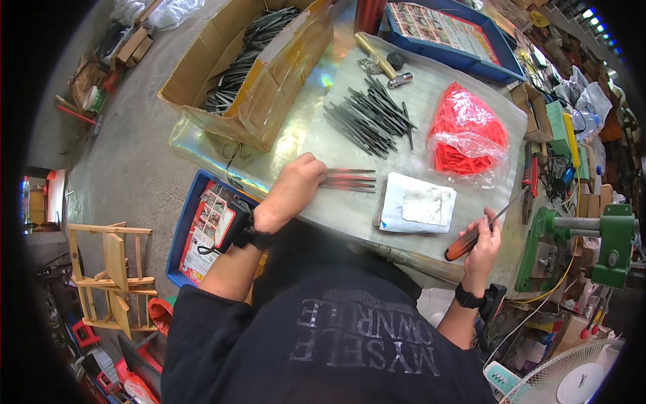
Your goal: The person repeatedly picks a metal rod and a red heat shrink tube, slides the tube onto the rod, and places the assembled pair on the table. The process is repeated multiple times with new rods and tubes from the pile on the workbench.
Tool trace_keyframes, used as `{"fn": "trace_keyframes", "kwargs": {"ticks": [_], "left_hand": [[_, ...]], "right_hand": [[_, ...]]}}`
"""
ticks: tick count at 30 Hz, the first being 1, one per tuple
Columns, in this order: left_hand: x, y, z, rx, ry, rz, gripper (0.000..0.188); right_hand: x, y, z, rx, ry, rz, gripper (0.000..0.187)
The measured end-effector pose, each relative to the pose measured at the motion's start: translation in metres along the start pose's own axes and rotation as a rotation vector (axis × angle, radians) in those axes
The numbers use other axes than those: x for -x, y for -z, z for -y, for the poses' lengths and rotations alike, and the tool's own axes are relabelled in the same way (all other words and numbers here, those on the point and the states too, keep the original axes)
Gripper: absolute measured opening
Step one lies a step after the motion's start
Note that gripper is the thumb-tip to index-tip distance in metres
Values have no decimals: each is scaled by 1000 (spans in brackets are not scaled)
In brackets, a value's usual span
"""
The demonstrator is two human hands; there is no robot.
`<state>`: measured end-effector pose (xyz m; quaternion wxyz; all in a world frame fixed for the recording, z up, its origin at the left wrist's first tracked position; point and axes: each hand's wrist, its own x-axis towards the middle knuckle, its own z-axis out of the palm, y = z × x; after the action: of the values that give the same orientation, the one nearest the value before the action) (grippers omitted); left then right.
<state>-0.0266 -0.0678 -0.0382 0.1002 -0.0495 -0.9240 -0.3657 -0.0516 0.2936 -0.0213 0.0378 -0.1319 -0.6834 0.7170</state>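
Pressing down w/ left hand (293,190) on a small bundle of thin rods (350,180), dark w/ some red, lying flat on the worktop (316,135); fingers curled over the bundle's near end, grip clenched on it. Landmark: white cloth pad (418,203) at the worktop's front edge. Bundle lies just left of the pad, rod tips pointing toward it, not touching. Right hand (483,242) sits right of the pad, at the worktop's edge, grip closed around an orange-handled screwdriver (479,232); shaft angles up and away to the right. Loose heap of dark rods (372,116) behind the pad, well apart from the bundle. Clear bag of red pieces (466,132) behind the pad, to the right. Cardboard box (252,64) w/ more dark rods far left-behind the pad. Green bench press (609,246) right of the pad, past the right hand. Blue tray (449,30) far behind the pad.
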Motion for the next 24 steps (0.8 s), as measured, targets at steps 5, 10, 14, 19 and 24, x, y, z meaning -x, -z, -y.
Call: {"fn": "trace_keyframes", "kwargs": {"ticks": [5, 10, 14, 19, 24], "left_hand": [[-22, -1, 2, -25, -52, -66, 9], [-62, -21, 5, -186, -147, -83, 13], [-72, -31, 6, -260, -153, -77, 13], [-77, -27, 10, -335, -274, -47, 11], [-75, -15, 12, -326, -408, 4, 12]], "right_hand": [[-3, 25, -28, 386, 70, -112, 40], [-13, 35, -34, 914, 254, -157, 35], [-16, 37, -34, 954, 206, -158, 34], [-16, 39, -34, 917, 210, -173, 33], [-14, 31, -26, 809, 356, -251, 28]]}}
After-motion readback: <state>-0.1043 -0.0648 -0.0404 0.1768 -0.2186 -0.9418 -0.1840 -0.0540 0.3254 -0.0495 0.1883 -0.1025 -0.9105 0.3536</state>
